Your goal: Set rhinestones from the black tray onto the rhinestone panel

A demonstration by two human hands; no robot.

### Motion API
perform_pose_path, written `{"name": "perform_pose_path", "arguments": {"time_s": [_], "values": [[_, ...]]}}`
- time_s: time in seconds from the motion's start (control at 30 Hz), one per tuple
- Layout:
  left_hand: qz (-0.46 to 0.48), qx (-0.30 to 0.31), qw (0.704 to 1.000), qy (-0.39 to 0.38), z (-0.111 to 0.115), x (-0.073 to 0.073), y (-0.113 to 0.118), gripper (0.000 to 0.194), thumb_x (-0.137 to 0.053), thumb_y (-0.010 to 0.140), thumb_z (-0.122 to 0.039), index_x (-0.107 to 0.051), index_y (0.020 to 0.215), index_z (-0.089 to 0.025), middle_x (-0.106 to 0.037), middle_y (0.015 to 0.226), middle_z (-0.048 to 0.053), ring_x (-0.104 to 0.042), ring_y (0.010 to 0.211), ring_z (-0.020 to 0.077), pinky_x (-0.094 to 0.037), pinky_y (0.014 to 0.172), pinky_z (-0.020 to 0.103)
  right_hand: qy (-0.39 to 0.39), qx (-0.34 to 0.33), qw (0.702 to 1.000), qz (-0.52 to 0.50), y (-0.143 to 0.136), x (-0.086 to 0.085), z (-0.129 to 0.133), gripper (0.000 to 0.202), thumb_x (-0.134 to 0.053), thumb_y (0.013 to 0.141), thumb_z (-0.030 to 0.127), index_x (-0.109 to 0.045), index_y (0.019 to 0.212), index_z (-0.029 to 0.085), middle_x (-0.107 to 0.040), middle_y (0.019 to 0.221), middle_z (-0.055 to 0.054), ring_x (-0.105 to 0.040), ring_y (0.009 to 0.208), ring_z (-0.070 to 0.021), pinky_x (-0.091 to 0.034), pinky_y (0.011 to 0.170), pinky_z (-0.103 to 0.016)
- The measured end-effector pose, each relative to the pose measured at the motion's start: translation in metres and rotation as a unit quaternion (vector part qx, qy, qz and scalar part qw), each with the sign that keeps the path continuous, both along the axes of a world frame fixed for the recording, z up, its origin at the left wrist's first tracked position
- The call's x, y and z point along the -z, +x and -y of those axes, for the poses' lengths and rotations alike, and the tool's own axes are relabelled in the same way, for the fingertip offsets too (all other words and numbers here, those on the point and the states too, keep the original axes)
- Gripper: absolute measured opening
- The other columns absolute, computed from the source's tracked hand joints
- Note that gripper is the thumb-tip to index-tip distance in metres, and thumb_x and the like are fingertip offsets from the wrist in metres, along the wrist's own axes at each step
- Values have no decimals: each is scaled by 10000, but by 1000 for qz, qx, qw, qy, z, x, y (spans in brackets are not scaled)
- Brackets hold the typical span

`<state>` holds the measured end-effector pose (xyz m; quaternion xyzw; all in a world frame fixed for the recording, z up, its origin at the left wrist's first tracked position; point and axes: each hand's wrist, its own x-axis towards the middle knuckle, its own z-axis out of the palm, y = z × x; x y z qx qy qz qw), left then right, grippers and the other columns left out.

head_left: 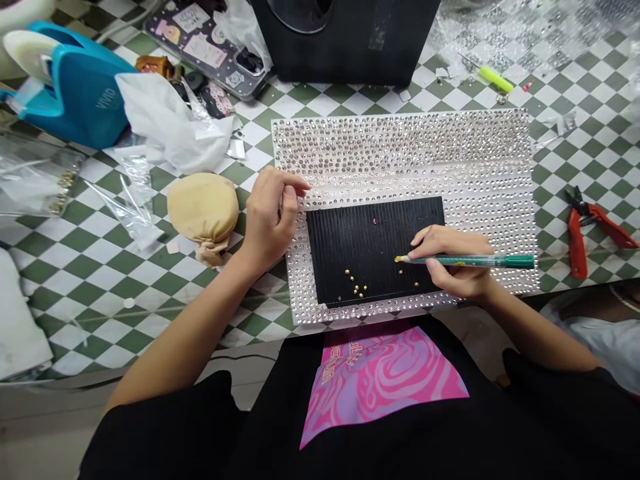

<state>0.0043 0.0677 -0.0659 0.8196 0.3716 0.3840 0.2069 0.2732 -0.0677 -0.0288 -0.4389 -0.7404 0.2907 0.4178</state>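
Observation:
A green pen (465,261) with a pale nib is pinched in my right hand (463,257). Its yellowish tip touches or hovers just over a black ridged board (370,233); I cannot tell which. Several small gold beads (357,289) are scattered on the lower part of that board. Beneath it lies a white sheet covered with rows of shiny rhinestones (400,143). My left hand (274,217) rests at the sheet's left edge, left of the board, fingers loosely bent and apart with nothing visible in them.
Left of me are a round beige pouch (203,207), plastic bags (135,200) and a blue tape dispenser (85,93). A phone case (210,47) and a black box (350,43) stand behind. To the right lie red-handled pliers (580,243) and a yellow-green handled tool (495,79).

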Motion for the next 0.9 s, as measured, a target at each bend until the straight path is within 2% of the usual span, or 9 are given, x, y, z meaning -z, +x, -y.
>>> {"name": "perform_pose_path", "arguments": {"time_s": [0.13, 0.23, 0.37, 0.47, 0.57, 0.7, 0.9], "values": [[5, -1, 1000, -1, 0, 0, 0, 257, -332, 1004, -288, -569, 904, -292, -606, 811, 41, -581, 772, 174, -478, 714, 372, -13, 25, 999, -33, 2, 0, 2, 225, -548, 774, 89, -696, 901, 202, -678, 752, -18, -641, 726, -154, -562, 703, -328], [11, 1, 1000, 1, 0, 0, 1, 255, -343, 1001, -277, -575, 895, -284, -607, 806, 38, -581, 769, 174, -471, 710, 369, -20, 80, 995, -53, 9, -4, 0, 233, -567, 788, 97, -718, 914, 221, -690, 777, -21, -659, 746, -168, -559, 696, -337], [30, 0, 999, 12, -1, 1, 3, 255, -354, 997, -280, -580, 879, -270, -599, 784, 37, -571, 749, 176, -456, 690, 368, 49, 193, 978, -69, 30, -9, -19, 200, -574, 821, 110, -742, 871, 206, -705, 756, -27, -663, 665, -143, -530, 576, -279], [33, 3, 999, 1, -1, 2, 3, 252, -359, 997, -298, -580, 879, -273, -594, 784, 37, -569, 749, 183, -444, 698, 377, 110, 254, 960, -46, 51, -5, -39, 178, -587, 821, 86, -747, 851, 159, -709, 728, -39, -666, 597, -122, -498, 506, -242], [31, 2, 999, 10, -1, 2, 2, 256, -354, 998, -301, -578, 878, -274, -583, 772, 34, -562, 738, 179, -438, 684, 369, 107, 258, 960, -17, 66, 5, -52, 166, -592, 836, 80, -743, 868, 142, -708, 738, -53, -680, 618, -125, -510, 537, -241], [26, -1, 1000, 10, -1, 2, 2, 256, -356, 1001, -285, -579, 876, -269, -585, 778, 33, -570, 749, 171, -447, 683, 356, 71, 230, 970, 9, 71, 16, -56, 163, -588, 863, 95, -734, 914, 146, -709, 766, -57, -684, 664, -124, -540, 634, -260], [9, -4, 1000, 2, 0, 1, 1, 261, -337, 1003, -295, -571, 890, -279, -594, 791, 39, -575, 759, 173, -466, 695, 364, 74, 240, 967, 40, 67, 17, -56, 158, -593, 859, 102, -730, 911, 160, -715, 761, -44, -677, 666, -114, -545, 682, -259]]}}
